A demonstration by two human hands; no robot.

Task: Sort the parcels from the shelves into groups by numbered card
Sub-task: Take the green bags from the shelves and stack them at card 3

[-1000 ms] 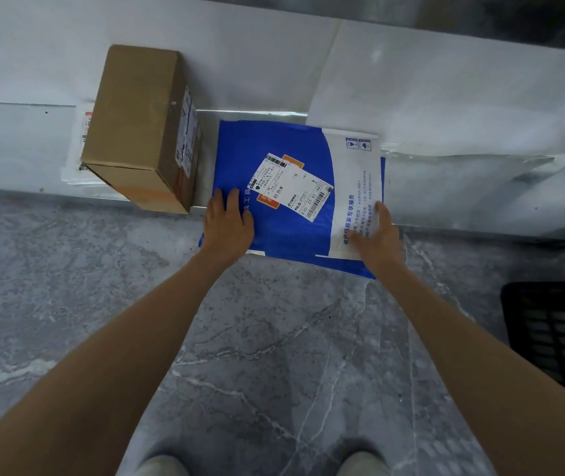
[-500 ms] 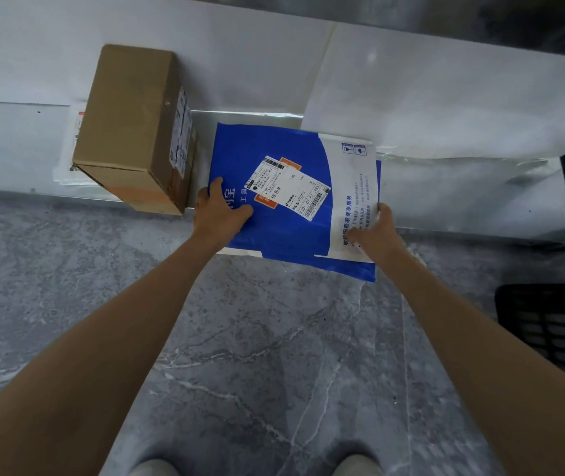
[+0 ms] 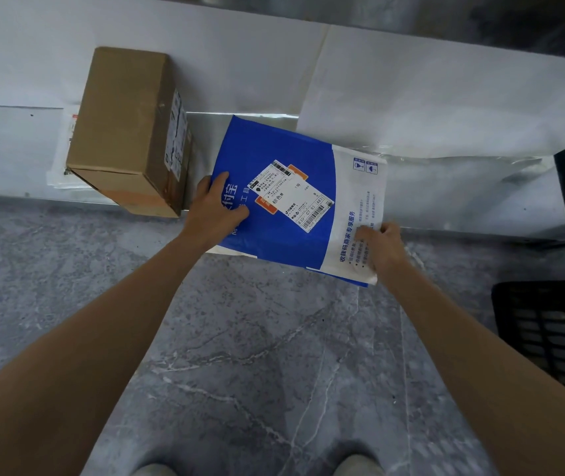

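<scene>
Nearest the camera, two bare forearms reached out over a grey marbled floor [image 3: 240,355], shoe tips just showing at the bottom edge and a black slatted crate [image 3: 549,338] at far right. Both hands were closed on a flat blue-and-white parcel [image 3: 274,149] at the front of a low white shelf [image 3: 446,97]. The left hand [image 3: 214,209] clamped the parcel's left edge, thumb on top over large white characters; the right hand [image 3: 382,247] pinched the near right corner on the white band. Compared with a second before, when both palms lay flat on it, the parcel had turned clockwise and its near edge overhung the floor. Judgement: it was being picked up, and its group not yet settled. The white shipping label [image 3: 291,195] sat over an orange sticker; legible were "棕色单", "1件" and a code that looked like "830-G7 83 [A83]", plus a barcode. The white band carried "收钱码商家专享服务" in blue and two small handling icons. Left of the parcel stood a brown cardboard box [image 3: 130,125], apart from it, its side label too blurred to read, resting on a pale packet [image 3: 65,149] with red print. No numbered card was in sight.
</scene>
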